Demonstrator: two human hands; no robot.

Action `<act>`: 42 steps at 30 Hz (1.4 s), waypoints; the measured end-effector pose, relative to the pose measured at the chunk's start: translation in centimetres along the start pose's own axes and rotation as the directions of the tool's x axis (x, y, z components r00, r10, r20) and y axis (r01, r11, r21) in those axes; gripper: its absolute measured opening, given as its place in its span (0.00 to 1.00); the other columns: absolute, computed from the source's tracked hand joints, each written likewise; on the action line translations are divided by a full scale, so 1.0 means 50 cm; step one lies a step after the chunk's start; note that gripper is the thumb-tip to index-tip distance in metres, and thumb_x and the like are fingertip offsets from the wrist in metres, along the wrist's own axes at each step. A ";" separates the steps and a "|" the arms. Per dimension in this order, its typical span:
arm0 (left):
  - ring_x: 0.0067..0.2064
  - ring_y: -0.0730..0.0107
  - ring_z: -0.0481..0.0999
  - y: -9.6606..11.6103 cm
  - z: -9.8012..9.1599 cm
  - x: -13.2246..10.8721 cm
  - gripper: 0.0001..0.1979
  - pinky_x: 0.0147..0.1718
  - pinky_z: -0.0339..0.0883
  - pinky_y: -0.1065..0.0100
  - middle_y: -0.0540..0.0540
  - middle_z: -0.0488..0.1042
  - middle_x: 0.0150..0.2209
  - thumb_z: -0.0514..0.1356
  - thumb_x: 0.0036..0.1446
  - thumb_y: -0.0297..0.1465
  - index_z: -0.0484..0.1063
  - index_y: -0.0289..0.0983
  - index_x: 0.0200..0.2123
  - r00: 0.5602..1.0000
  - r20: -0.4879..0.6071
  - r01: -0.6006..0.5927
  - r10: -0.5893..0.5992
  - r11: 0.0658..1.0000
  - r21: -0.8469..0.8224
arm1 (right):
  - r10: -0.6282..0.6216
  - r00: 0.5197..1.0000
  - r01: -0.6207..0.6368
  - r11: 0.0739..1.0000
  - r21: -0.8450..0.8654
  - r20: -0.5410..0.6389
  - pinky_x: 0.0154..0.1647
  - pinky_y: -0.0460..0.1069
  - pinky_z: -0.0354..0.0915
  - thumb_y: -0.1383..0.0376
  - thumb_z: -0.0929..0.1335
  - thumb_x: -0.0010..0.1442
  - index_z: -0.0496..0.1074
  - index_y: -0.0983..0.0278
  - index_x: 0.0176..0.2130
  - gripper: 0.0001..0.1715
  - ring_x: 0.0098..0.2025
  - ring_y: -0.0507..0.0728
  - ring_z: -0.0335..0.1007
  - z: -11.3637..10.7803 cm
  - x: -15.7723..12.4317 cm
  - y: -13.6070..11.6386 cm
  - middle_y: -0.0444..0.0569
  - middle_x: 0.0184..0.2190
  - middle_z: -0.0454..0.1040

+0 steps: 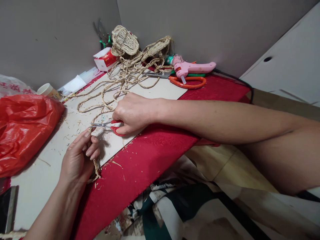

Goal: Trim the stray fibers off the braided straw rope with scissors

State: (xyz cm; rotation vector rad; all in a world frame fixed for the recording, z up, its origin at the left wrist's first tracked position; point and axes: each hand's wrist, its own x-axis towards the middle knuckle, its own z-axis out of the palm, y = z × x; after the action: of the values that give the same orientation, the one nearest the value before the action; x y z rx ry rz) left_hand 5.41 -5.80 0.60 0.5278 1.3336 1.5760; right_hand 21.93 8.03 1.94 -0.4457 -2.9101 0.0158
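My right hand (132,111) grips small red-handled scissors (117,129) by their finger loops. Their narrow metal blades point left and meet the braided straw cord (90,128) just above my left fingertips. Between thumb and fingers, my left hand (81,151) pinches that cord. A short length of it hangs below the hand, its frayed end lying on the red cloth. Past the blades the cord runs up toward a loose tangle of the same braid (125,75) at the back of the table. My left palm is turned partly up, fingers curled.
A white board (42,193) littered with straw scraps lies on the red cloth (155,150). At the back are a pink glue gun (195,67), orange-handled scissors (187,85), a red-and-white box (106,60) and pliers (102,35). Left stand a red plastic bag (27,130) and a paper cup (48,90).
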 end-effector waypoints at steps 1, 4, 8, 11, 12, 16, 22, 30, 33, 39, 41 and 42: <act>0.15 0.86 0.53 0.000 0.001 0.000 0.05 0.12 0.52 0.81 0.49 0.70 0.22 0.59 0.56 0.20 0.76 0.30 0.34 1.000 0.000 0.000 0.000 1.000 -0.001 | 0.001 1.000 -0.001 1.000 -0.003 0.003 0.32 0.51 0.50 0.53 0.64 0.57 0.79 0.68 0.34 0.23 0.31 0.56 0.66 -0.001 0.000 -0.001 0.57 0.30 0.78; 0.15 0.86 0.53 0.001 0.003 0.001 0.06 0.12 0.52 0.81 0.50 0.69 0.22 0.58 0.57 0.20 0.76 0.29 0.34 1.000 -0.002 0.002 -0.002 1.000 0.002 | 0.004 1.000 -0.003 1.000 -0.013 0.028 0.32 0.51 0.49 0.56 0.64 0.57 0.79 0.67 0.34 0.20 0.31 0.56 0.66 -0.005 0.001 -0.004 0.55 0.29 0.78; 0.15 0.86 0.53 0.003 0.002 0.000 0.08 0.12 0.52 0.81 0.50 0.69 0.22 0.58 0.58 0.20 0.77 0.27 0.38 1.000 0.006 0.010 -0.010 1.000 0.007 | 0.001 0.998 0.001 1.000 -0.028 0.061 0.32 0.51 0.48 0.60 0.64 0.59 0.79 0.67 0.36 0.17 0.30 0.55 0.65 -0.010 0.003 -0.002 0.53 0.30 0.78; 0.15 0.86 0.52 0.003 0.002 0.000 0.08 0.12 0.52 0.81 0.51 0.68 0.22 0.58 0.58 0.21 0.77 0.27 0.39 1.000 0.009 0.009 -0.009 1.000 0.006 | -0.002 0.998 0.004 1.000 -0.020 0.057 0.32 0.50 0.48 0.60 0.63 0.60 0.79 0.66 0.36 0.18 0.30 0.54 0.65 -0.010 0.005 0.004 0.52 0.30 0.78; 0.15 0.87 0.52 0.003 0.002 0.000 0.08 0.12 0.52 0.81 0.51 0.68 0.22 0.58 0.58 0.21 0.77 0.27 0.39 1.000 0.011 0.009 -0.009 1.000 0.006 | -0.002 0.999 0.002 1.000 -0.013 0.050 0.32 0.50 0.48 0.60 0.63 0.60 0.79 0.66 0.36 0.18 0.30 0.54 0.65 -0.009 0.006 0.006 0.51 0.30 0.78; 0.15 0.86 0.52 0.003 0.002 -0.001 0.08 0.12 0.52 0.82 0.50 0.68 0.22 0.58 0.57 0.21 0.77 0.28 0.39 1.000 0.018 0.021 -0.021 1.000 0.004 | 0.000 1.000 0.000 1.000 0.013 0.008 0.32 0.50 0.48 0.55 0.63 0.59 0.79 0.66 0.35 0.21 0.31 0.55 0.66 -0.008 0.002 0.008 0.53 0.29 0.78; 0.17 0.85 0.55 -0.001 0.000 0.000 0.03 0.13 0.53 0.81 0.48 0.70 0.24 0.62 0.52 0.20 0.74 0.31 0.28 1.000 0.016 0.003 -0.003 1.000 -0.001 | -0.010 1.000 0.010 1.000 -0.010 0.003 0.33 0.51 0.50 0.50 0.64 0.58 0.80 0.68 0.36 0.26 0.33 0.58 0.68 -0.004 -0.002 -0.005 0.57 0.30 0.78; 0.17 0.84 0.56 -0.002 0.002 -0.001 0.02 0.14 0.55 0.80 0.46 0.73 0.26 0.63 0.52 0.21 0.74 0.31 0.28 1.000 0.002 -0.008 0.008 1.000 0.022 | -0.031 0.999 0.031 0.999 0.025 0.018 0.33 0.51 0.50 0.56 0.65 0.58 0.79 0.67 0.34 0.19 0.31 0.56 0.67 0.007 0.004 -0.003 0.55 0.30 0.78; 0.17 0.84 0.56 -0.001 0.003 -0.001 0.04 0.13 0.55 0.80 0.46 0.72 0.25 0.62 0.53 0.20 0.74 0.31 0.27 1.000 0.001 -0.011 0.011 1.000 0.021 | -0.042 0.999 0.041 0.998 0.041 0.023 0.33 0.50 0.50 0.58 0.64 0.59 0.78 0.66 0.33 0.17 0.30 0.54 0.65 0.007 0.005 -0.001 0.52 0.28 0.78; 0.17 0.85 0.54 0.000 0.001 -0.001 0.05 0.13 0.55 0.81 0.47 0.72 0.25 0.60 0.54 0.20 0.77 0.29 0.34 1.000 0.012 -0.002 0.001 1.000 0.022 | 0.003 1.000 -0.004 0.999 0.052 0.019 0.34 0.50 0.50 0.59 0.63 0.60 0.79 0.65 0.35 0.19 0.30 0.53 0.64 0.001 0.006 0.003 0.51 0.30 0.78; 0.17 0.85 0.54 0.000 0.000 0.001 0.07 0.13 0.54 0.81 0.47 0.71 0.25 0.60 0.55 0.20 0.77 0.28 0.37 1.000 0.012 0.004 -0.004 1.000 0.023 | 0.018 1.000 -0.018 0.999 0.049 -0.006 0.34 0.50 0.50 0.57 0.63 0.60 0.79 0.66 0.35 0.20 0.31 0.53 0.64 -0.001 0.005 0.004 0.51 0.30 0.78; 0.17 0.85 0.54 0.000 0.000 0.001 0.08 0.13 0.54 0.81 0.47 0.71 0.25 0.60 0.55 0.20 0.77 0.28 0.38 1.000 0.011 0.005 -0.006 1.000 0.023 | 0.021 1.000 -0.020 0.999 0.047 -0.016 0.34 0.50 0.50 0.56 0.63 0.60 0.80 0.66 0.35 0.20 0.31 0.54 0.65 -0.002 0.004 0.004 0.52 0.30 0.78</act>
State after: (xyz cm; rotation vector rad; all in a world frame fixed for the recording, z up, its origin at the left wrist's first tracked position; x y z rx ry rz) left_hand 5.37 -5.74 0.58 0.5461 1.3453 1.5527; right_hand 21.83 8.28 2.06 -0.4658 -2.8819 0.0827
